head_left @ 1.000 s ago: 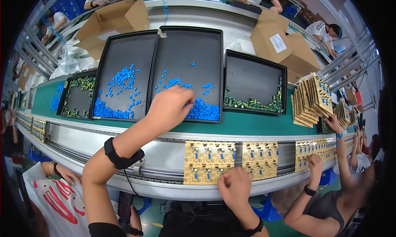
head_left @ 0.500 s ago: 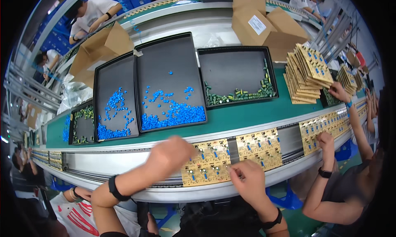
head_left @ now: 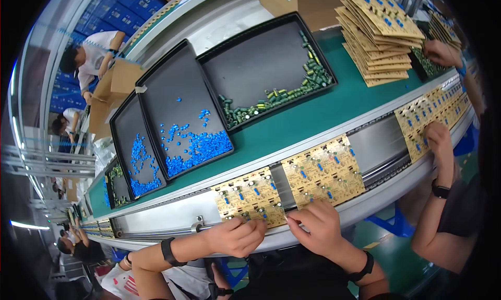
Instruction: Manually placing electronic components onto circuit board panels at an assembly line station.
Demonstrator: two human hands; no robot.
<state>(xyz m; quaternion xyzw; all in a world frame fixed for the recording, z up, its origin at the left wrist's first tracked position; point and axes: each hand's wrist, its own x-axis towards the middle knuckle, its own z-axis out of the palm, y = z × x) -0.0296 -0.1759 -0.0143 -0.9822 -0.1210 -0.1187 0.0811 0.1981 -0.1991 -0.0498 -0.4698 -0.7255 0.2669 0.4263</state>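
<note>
My left hand (head_left: 237,236) is at the lower edge of a tan circuit board (head_left: 245,193) on the conveyor. Its fingers are curled together, and whatever they may hold is hidden. At that board's lower right corner, my right hand (head_left: 317,226) pinches thumb and forefinger together; a tiny pale speck shows at the tips, too small to name. A second circuit board (head_left: 322,172) lies just right of the first, partly under my right knuckles. Both boards carry blue and dark green components.
Beyond the conveyor, black trays hold blue disc-shaped parts (head_left: 201,149) and green cylindrical capacitors (head_left: 282,96). A tall stack of boards (head_left: 373,54) stands at far right. A co-worker's hand (head_left: 438,138) reaches over more boards (head_left: 417,125). Cardboard boxes (head_left: 112,93) stand behind.
My view has tilted and shifted. My left hand has come down from above the left board to its lower edge. My right hand stays near that board's corner, still pinched.
</note>
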